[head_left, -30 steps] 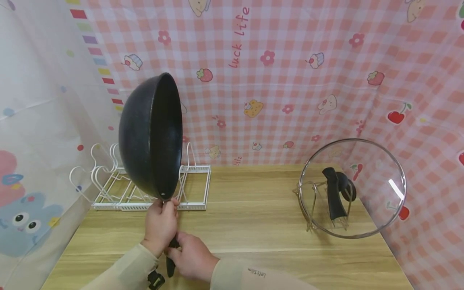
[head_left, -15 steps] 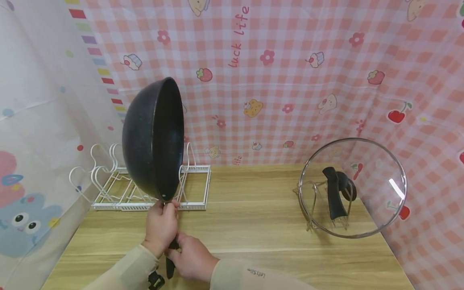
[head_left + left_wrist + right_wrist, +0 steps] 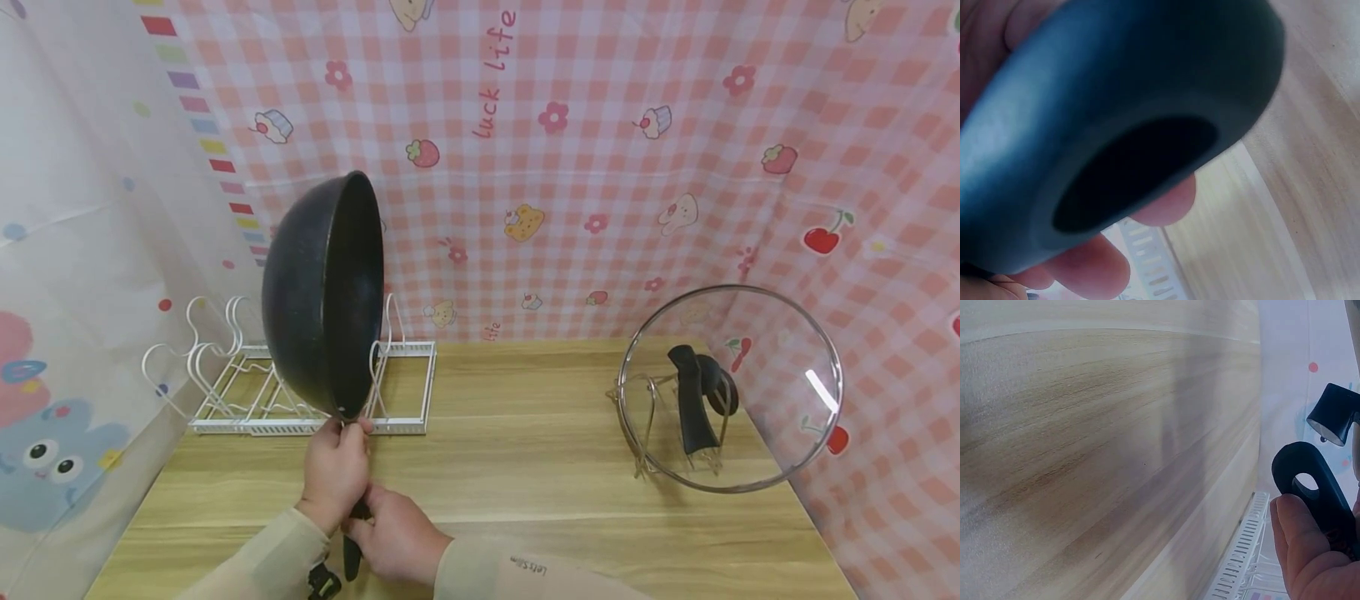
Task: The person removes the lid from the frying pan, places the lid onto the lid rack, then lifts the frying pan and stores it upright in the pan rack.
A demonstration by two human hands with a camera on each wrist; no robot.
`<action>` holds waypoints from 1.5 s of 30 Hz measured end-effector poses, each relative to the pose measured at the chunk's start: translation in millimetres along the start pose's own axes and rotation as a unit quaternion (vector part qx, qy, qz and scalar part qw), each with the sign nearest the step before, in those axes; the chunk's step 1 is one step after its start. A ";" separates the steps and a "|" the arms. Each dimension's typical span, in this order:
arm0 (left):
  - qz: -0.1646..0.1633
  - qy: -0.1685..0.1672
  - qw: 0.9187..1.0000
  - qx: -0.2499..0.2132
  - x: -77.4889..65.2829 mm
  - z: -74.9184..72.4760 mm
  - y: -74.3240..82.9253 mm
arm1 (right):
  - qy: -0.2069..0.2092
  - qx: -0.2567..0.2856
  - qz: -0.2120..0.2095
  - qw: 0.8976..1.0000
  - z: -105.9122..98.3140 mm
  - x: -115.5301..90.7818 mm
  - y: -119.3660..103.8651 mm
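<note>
A black wok (image 3: pixel 296 292) is tipped up on its side above the white wire rack (image 3: pixel 408 429), its hollow turned to the right. My left hand (image 3: pixel 335 475) grips the handle close to the pan. Lower down, my right hand (image 3: pixel 402 535) holds the same handle, whose end (image 3: pixel 352 558) sticks out below. In the left wrist view the dark handle (image 3: pixel 1129 75) fills much of the picture, with a hole in its end. The right wrist view has fingers (image 3: pixel 1304 540) on the handle (image 3: pixel 1310 462). Whether the wok touches the rack cannot be told.
A glass lid (image 3: pixel 798 417) with a metal rim and black handle stands upright in a small wire stand (image 3: pixel 645 433) at the right of the wooden table (image 3: pixel 525 450). Checked cloth (image 3: pixel 480 192) hangs behind, and a pale printed cloth (image 3: pixel 90 225) hangs on the left.
The wok has come down a little and shifted slightly right, its upper rim lower against the cloth. Both hands keep their grip and have barely moved. The lid stays where it was.
</note>
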State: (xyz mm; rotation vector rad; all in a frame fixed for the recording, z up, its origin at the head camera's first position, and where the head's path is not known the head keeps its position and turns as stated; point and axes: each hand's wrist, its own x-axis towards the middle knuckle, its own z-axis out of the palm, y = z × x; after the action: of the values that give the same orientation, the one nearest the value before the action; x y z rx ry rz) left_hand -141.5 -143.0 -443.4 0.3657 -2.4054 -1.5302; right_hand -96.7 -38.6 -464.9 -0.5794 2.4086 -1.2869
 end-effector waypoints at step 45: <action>0.001 -0.017 1.000 0.004 0.5 8.1 -27.0 | -0.008 -0.017 0.048 0.999 9.7 3.2 7.1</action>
State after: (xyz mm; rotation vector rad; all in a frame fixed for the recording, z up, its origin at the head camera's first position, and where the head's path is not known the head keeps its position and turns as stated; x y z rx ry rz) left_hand -143.0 -147.4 -471.1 0.3410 -2.4383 -1.5386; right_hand -96.2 -43.5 -476.4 -0.4754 2.4185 -1.1990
